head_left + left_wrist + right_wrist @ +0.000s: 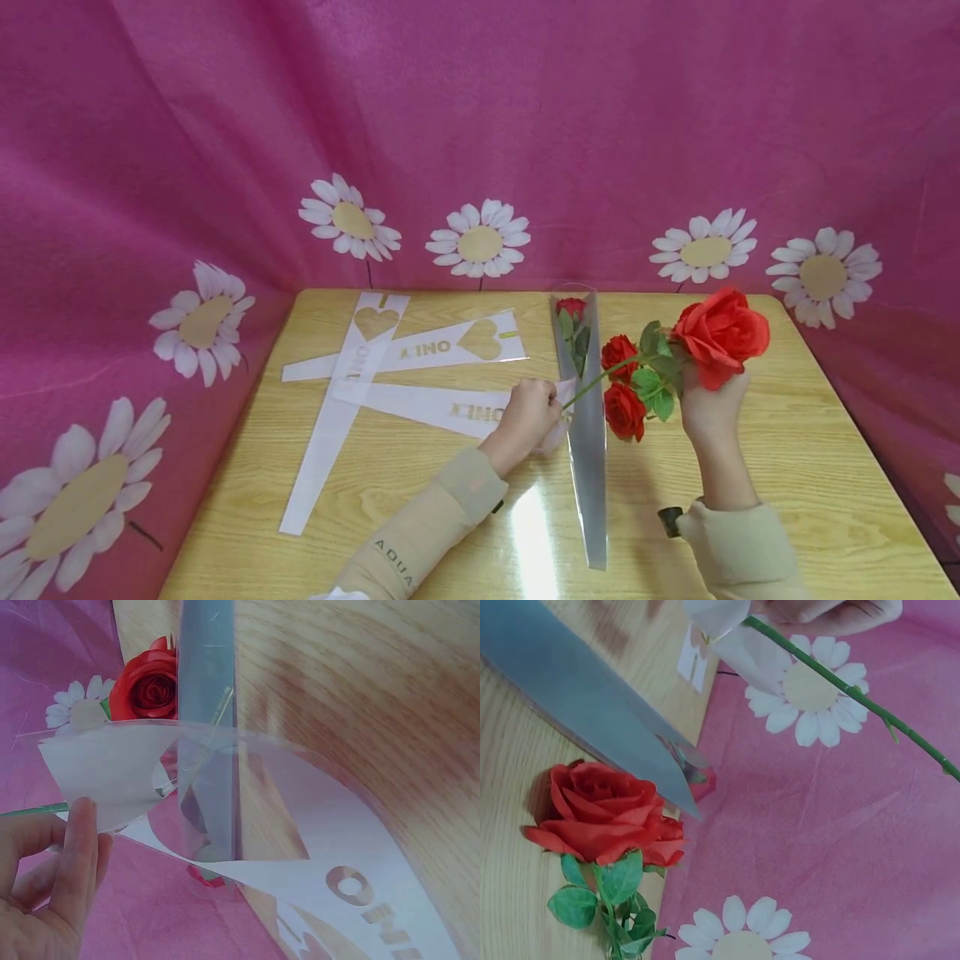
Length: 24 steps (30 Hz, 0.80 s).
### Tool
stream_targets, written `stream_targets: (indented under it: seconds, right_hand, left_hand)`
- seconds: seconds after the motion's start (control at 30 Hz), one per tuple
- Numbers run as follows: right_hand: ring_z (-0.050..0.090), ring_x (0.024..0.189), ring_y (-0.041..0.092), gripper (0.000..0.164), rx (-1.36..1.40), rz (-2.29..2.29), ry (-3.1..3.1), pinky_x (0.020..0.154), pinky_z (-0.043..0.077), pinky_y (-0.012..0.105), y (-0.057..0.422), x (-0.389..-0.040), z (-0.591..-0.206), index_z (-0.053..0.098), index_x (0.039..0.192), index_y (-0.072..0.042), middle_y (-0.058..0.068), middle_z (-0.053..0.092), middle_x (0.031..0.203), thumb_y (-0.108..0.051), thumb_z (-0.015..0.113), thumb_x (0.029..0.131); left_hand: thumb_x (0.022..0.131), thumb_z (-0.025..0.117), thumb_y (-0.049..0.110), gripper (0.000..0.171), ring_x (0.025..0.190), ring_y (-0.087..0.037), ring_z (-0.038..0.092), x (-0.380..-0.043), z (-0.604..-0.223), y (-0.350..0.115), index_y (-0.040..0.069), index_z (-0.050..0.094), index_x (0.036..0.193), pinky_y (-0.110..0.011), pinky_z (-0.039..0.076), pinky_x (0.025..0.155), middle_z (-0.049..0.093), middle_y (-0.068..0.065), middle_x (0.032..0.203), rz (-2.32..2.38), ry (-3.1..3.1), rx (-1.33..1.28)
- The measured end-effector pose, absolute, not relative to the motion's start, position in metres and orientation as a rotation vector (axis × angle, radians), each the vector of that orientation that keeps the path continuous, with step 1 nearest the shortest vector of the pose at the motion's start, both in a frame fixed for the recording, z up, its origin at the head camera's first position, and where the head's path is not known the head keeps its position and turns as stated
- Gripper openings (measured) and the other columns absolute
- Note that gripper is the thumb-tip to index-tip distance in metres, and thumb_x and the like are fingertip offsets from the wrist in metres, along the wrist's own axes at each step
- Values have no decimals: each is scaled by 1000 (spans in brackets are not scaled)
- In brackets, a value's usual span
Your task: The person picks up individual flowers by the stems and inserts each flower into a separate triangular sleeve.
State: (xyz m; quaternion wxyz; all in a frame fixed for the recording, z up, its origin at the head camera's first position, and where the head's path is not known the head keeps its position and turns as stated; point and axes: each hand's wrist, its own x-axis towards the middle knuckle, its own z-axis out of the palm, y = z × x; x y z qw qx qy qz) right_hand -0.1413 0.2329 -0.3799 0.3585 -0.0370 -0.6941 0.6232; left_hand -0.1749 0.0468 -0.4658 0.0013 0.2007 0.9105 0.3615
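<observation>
My left hand (528,417) pinches the wide end of a clear and white flower sleeve (112,769) marked with a heart cutout and lettering. The sleeve's tail runs left over the table. My right hand (712,412) grips a red artificial rose (723,333) just under its bloom, the fingers partly hidden by petals and leaves. Its green stem (855,694) slopes down left, its lower end at the sleeve's mouth beside my left fingers. In the right wrist view my left hand (832,611) appears at the top; the right hand is out of that view.
Two more white sleeves (450,343) (330,450) lie crossed on the left of the wooden table (810,467). A wrapped rose in a grey-backed sleeve (588,467) lies at the centre. Two loose red roses (620,357) (624,412) rest right of it. Pink flowered cloth (480,108) surrounds the table.
</observation>
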Motion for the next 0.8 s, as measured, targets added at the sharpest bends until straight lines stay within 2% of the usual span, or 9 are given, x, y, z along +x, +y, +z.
stream_targets:
  seconds: [0.07, 0.2, 0.4, 0.5, 0.67, 0.8]
  right_hand:
    - [52, 91, 7, 35, -78, 1644, -1759, 83, 42, 15, 231, -142, -382, 60, 98, -19, -11, 59, 91, 10, 59, 79]
    - [53, 89, 8, 34, -69, 1712, -1710, 82, 43, 16, 227, -142, -384, 61, 98, -17, -8, 60, 90, 11, 59, 79]
    - [51, 90, 7, 35, -184, 1670, -1665, 83, 42, 15, 225, -143, -390, 59, 99, -17, -10, 59, 91, 12, 53, 80]
    - [53, 90, 10, 36, -166, 1721, -1507, 84, 42, 17, 223, -144, -392, 61, 99, -10, -6, 61, 90, 15, 50, 77]
    - [55, 82, 13, 37, -114, 1814, -1170, 80, 46, 23, 218, -147, -392, 63, 96, -1, 2, 65, 84, 23, 47, 73]
    - [52, 82, 15, 34, -80, 1831, -1020, 80, 45, 26, 215, -147, -391, 59, 98, 3, 6, 62, 83, 23, 47, 73]
  left_hand:
    - [77, 57, -2, 25, 47, -5, 38, -175, -464, 47, 5, 53, 54, -11, 29, 38, 50, 1, 53, 1126, 2878, 635]
    - [76, 58, -1, 30, 45, -5, 33, -175, -460, 47, 7, 45, 50, -13, 23, 37, 43, 2, 49, 1147, 2899, 631]
    - [76, 60, 1, 26, 48, -8, 41, -174, -453, 48, 7, 51, 52, -14, 29, 38, 53, 0, 52, 1166, 2929, 578]
    - [76, 60, 2, 24, 50, -9, 43, -174, -451, 47, 7, 53, 54, -14, 32, 38, 55, -1, 55, 1174, 2916, 541]
    - [76, 59, 2, 32, 46, -7, 36, -174, -452, 47, 11, 42, 49, -14, 25, 37, 42, 4, 48, 1179, 2921, 547]
    - [74, 59, 1, 39, 43, -5, 27, -174, -453, 46, 14, 33, 48, -15, 18, 36, 31, 6, 45, 1203, 2931, 547]
